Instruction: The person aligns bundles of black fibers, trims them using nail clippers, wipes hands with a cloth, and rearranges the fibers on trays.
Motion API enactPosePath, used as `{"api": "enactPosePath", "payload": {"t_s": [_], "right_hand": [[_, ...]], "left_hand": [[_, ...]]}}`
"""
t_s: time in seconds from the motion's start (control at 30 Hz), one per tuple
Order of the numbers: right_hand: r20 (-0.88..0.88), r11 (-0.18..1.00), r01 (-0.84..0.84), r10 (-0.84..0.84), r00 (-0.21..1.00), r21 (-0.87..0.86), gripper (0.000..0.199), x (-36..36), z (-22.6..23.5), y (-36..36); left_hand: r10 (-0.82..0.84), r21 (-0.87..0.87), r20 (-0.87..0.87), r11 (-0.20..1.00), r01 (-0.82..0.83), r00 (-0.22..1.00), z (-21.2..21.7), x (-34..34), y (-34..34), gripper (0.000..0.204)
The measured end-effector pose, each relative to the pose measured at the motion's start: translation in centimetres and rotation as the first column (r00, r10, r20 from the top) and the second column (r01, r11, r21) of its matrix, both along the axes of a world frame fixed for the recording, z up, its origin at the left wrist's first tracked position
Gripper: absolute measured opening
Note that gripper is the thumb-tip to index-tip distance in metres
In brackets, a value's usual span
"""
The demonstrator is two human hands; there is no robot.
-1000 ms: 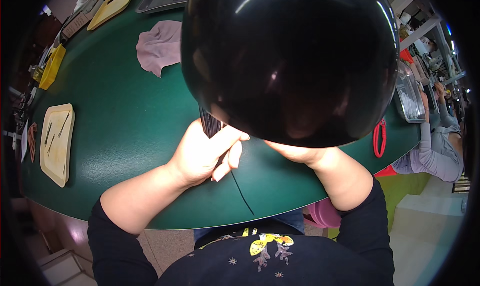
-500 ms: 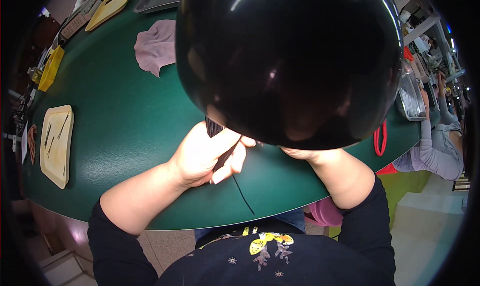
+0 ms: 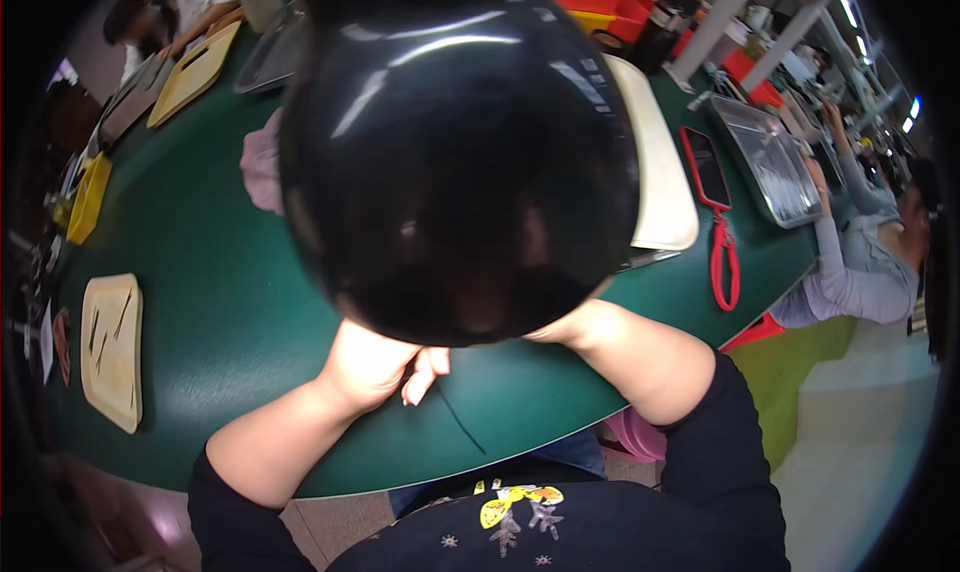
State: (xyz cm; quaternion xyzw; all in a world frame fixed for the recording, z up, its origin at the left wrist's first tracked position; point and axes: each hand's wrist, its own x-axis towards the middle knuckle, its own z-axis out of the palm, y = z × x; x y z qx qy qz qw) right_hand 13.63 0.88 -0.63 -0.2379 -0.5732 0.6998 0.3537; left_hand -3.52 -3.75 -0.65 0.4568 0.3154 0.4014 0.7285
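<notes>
A glossy black dome-shaped lamp shade (image 3: 465, 192) hangs over the middle of my view and hides much of both hands. My left hand (image 3: 378, 364) is closed below its lower left rim, with fingers curled around a dark bundle of thin black strips that barely shows now. From near those fingers a thin black strand (image 3: 462, 427) trails toward the table's near edge. At the rim's lower right, the wrist side of my right hand (image 3: 578, 322) shows, while the shade covers its fingers.
On the green table (image 3: 230, 272), a cream tray (image 3: 112, 357) with thin dark pieces lies left. A pink cloth (image 3: 262, 167) lies beyond the shade's left side. To the right are a white tray (image 3: 665, 187), a phone (image 3: 706, 167) with a red strap, and a metal tray (image 3: 770, 162). Co-workers sit at both sides.
The view has shifted, so the shade appears lower and farther left, and the phone and white tray have come into sight. The shade now covers more of my left hand and the black bundle.
</notes>
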Motion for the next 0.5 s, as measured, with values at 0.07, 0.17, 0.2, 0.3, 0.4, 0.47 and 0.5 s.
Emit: {"api": "enactPosePath", "payload": {"t_s": [0.07, 0.17, 0.2, 0.3, 0.4, 0.47, 0.5], "right_hand": [[0.002, 0.992, 0.080, -0.080, 0.997, 0.099, 0.018, 0.1, 1.1, -0.5], [-0.024, 0.974, 0.183, -0.181, 0.983, 0.133, 0.022, 0.8, 1.6, -0.7], [-0.123, 0.959, 0.260, -0.246, 0.961, 0.111, 0.024, 0.6, 0.9, -0.3], [-0.382, 0.937, 0.239, -0.324, 0.865, -0.255, 0.024, -0.3, 0.3, 0.3], [-0.296, 0.982, 0.171, -0.187, 0.937, -0.080, 0.013, 0.6, 0.2, 0.3], [-0.163, 0.948, 0.288, -0.265, 0.950, 0.135, 0.013, 0.0, 0.3, -0.7], [-0.300, 0.848, 0.424, -0.335, 0.893, 0.317, 0.015, -1.2, -1.5, -0.5]], "left_hand": [[-0.062, 0.112, -0.008, 0.992, 0.062, 0.998, 0.1, 0.7, 0.5, 0.023], [-0.068, 0.210, -0.104, 0.974, 0.089, 0.992, 0.1, 1.6, 1.1, 0.024], [-0.010, 0.318, -0.156, 0.946, 0.060, 0.988, -0.2, 1.9, 1.1, 0.025], [0.177, 0.342, -0.226, 0.935, -0.092, 0.958, 0.2, 2.1, 0.7, 0.026], [0.341, 0.469, -0.239, 0.860, -0.200, 0.909, -0.5, 1.0, 1.4, 0.024], [0.443, 0.549, -0.125, 0.776, -0.310, 0.888, -1.2, 1.2, 2.2, 0.023], [0.379, 0.542, -0.191, 0.810, -0.224, 0.906, -1.2, 1.0, 2.5, 0.022]]}}
